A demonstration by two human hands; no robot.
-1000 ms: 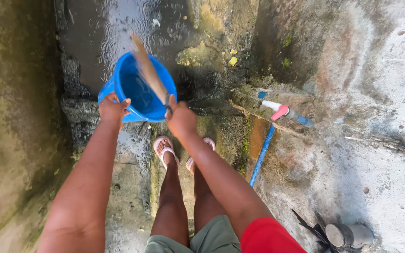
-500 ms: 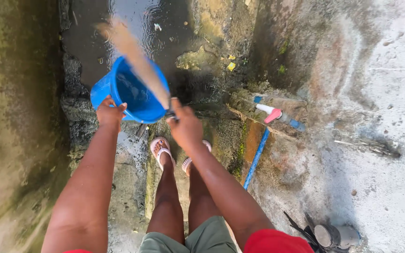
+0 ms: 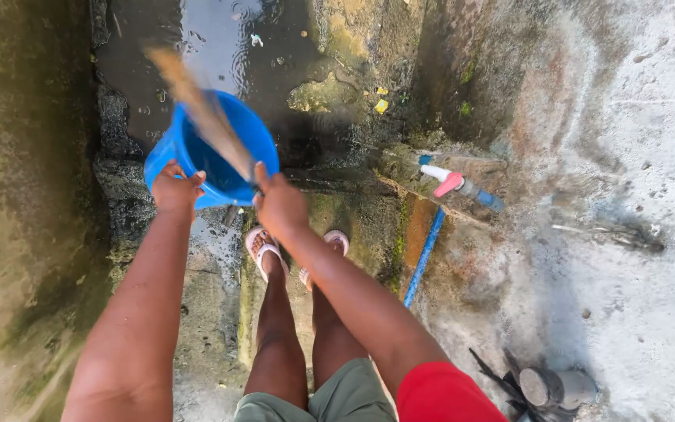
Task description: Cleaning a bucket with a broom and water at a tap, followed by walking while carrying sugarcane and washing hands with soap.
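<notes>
A blue plastic bucket (image 3: 232,125) is tilted away from me over a wet drain channel (image 3: 220,47). My left hand (image 3: 175,186) grips its near rim on the left. My right hand (image 3: 277,205) is shut on the bucket's near right rim and on the end of a long brownish stick-like thing (image 3: 197,105), blurred by motion, which slants up and left across the bucket's mouth. My feet in pale sandals (image 3: 263,250) stand on the mossy concrete ledge just below the bucket.
A tap with a pink handle (image 3: 451,183) and a blue pipe (image 3: 423,258) sit to the right on the concrete. A dark boot-like object (image 3: 556,387) lies at bottom right. Mossy walls border the drain on the left.
The blurred stick has swung from lying over the bucket to pointing further up and left. Both hands and the bucket have shifted slightly left.
</notes>
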